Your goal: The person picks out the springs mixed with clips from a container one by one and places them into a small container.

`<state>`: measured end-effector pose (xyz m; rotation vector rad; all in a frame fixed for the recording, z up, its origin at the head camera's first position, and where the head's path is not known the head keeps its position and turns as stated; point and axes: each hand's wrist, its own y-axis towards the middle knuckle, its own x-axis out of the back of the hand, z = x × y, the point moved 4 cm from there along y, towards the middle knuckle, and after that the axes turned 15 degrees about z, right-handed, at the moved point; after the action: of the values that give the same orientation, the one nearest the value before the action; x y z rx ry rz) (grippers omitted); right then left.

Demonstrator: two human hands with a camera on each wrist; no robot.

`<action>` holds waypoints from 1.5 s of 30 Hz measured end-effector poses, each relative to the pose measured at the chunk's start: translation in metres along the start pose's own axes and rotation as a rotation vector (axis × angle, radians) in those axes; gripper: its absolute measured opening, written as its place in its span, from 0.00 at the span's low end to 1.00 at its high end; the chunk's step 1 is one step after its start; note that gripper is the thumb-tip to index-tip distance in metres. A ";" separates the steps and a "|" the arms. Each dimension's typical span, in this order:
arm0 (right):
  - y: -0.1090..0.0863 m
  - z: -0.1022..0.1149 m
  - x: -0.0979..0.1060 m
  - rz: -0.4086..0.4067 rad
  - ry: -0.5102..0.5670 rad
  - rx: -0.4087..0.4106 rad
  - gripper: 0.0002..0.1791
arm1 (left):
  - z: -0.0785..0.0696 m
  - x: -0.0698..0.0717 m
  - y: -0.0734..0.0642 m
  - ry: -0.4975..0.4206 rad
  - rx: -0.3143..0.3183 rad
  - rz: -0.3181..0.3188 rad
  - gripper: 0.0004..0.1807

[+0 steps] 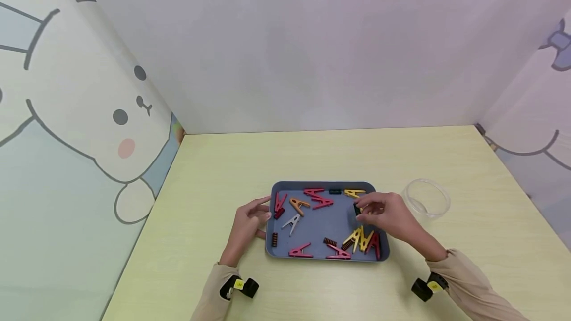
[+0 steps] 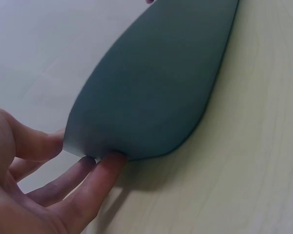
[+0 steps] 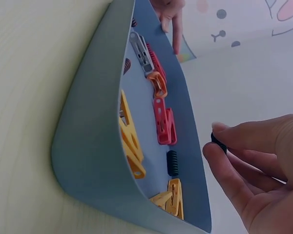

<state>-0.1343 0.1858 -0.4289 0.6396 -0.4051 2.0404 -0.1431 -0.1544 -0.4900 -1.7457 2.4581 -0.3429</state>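
1. Black spring (image 3: pixel 218 142) first: it's pinched in the right hand (image 1: pixel 388 212), a narrow thumb-and-finger grip. In the head view that's right of centre, over the tray's right part; can't tell how high.
2. Tray (image 1: pixel 318 224), lower middle of the head view. The left hand (image 1: pixel 247 219) holds its left end, thumb and fingers on the edge.
3. Inside: red clips (image 1: pixel 301 250), yellow clips (image 1: pixel 354 193), one orange clip (image 1: pixel 298 206), one grey clip (image 1: pixel 292 223) and loose springs (image 1: pixel 330 241).
4. Around it: table (image 1: pixel 223 172), plus a clear ring (image 1: pixel 417 206) off the tray's right side.
5. What could go wrong, imo: the spring's tiny and barely gripped, so a squeeze off-centre could ping it away. A left-hand tug might tip the tray and slide everything. Lower right is crowded, so stuff could snag there.
6. Views: right wrist shows the pinch best. Left wrist gets fingers on the tray's outside but none of the contents. Only the head view catches the ring.
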 end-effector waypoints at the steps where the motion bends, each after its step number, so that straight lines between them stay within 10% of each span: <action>1: 0.000 0.000 0.000 0.002 0.017 -0.001 0.10 | 0.000 0.000 0.000 0.000 0.000 -0.001 0.24; 45: -0.020 0.017 0.026 -0.104 0.240 -0.042 0.11 | -0.001 0.000 -0.002 -0.006 -0.008 -0.011 0.24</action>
<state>-0.1242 0.2051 -0.3993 0.3761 -0.2676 1.9754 -0.1415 -0.1544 -0.4882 -1.7619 2.4500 -0.3295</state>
